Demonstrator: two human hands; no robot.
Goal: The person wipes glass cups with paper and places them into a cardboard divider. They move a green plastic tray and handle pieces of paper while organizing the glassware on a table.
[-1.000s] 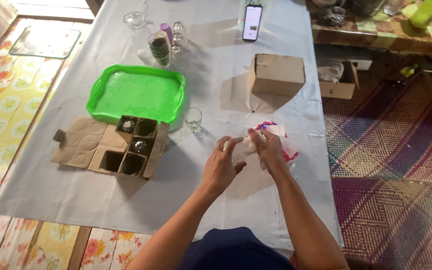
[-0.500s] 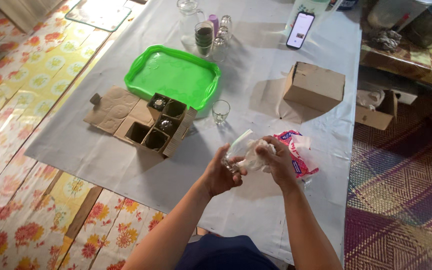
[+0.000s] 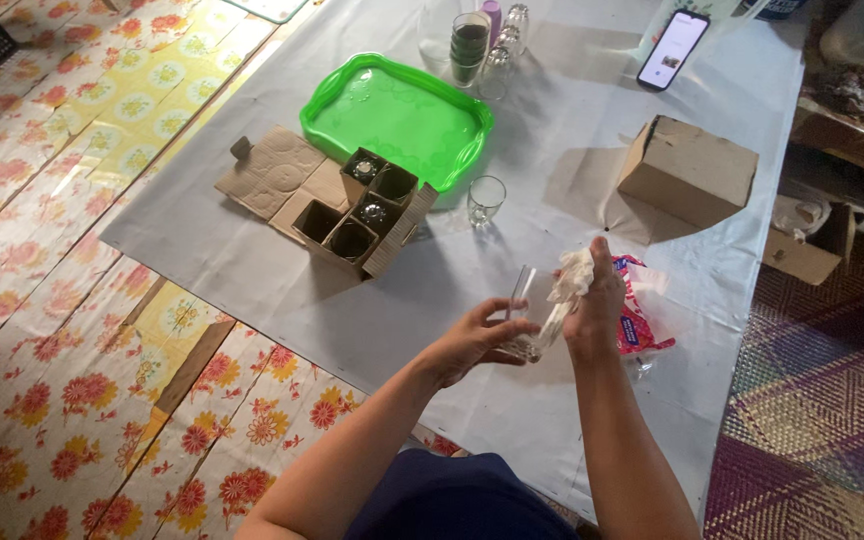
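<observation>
Since the earlier frames the hands are lifting a bit higher and the glass is now tipping onto its side, with the tissue going in at the mouth instead of bunching around the outside. The camera is swinging left too, so more of the flowered floor is showing.

Left hand (image 3: 477,340) is cupping the glass (image 3: 535,315) around its base and lower wall, fingers curled. Right hand (image 3: 595,300) is pinching a wad of white tissue (image 3: 572,275) and pushing it against the rim. The glass is hanging in the air above the near right part of the tabletop (image 3: 252,270), just beside the red-and-white packet (image 3: 642,320) lying by the right edge.

Handling-wise, I'd say it's light, rigid, thin-walled and breakable, and clear glass like that is probably slippery. Wrapping around the thick base looks like the safest grip; squeezing the rim seems risky.

Other stuff: a carton (image 3: 367,215) with divider cells is sitting near the left edge with a couple of glasses in it, a green tray (image 3: 397,115) is touching its far side, and a single empty glass (image 3: 485,200) is standing just beside the carton. A closed box (image 3: 689,172) is over toward the right edge, a phone (image 3: 672,48) by the far edge.
</observation>
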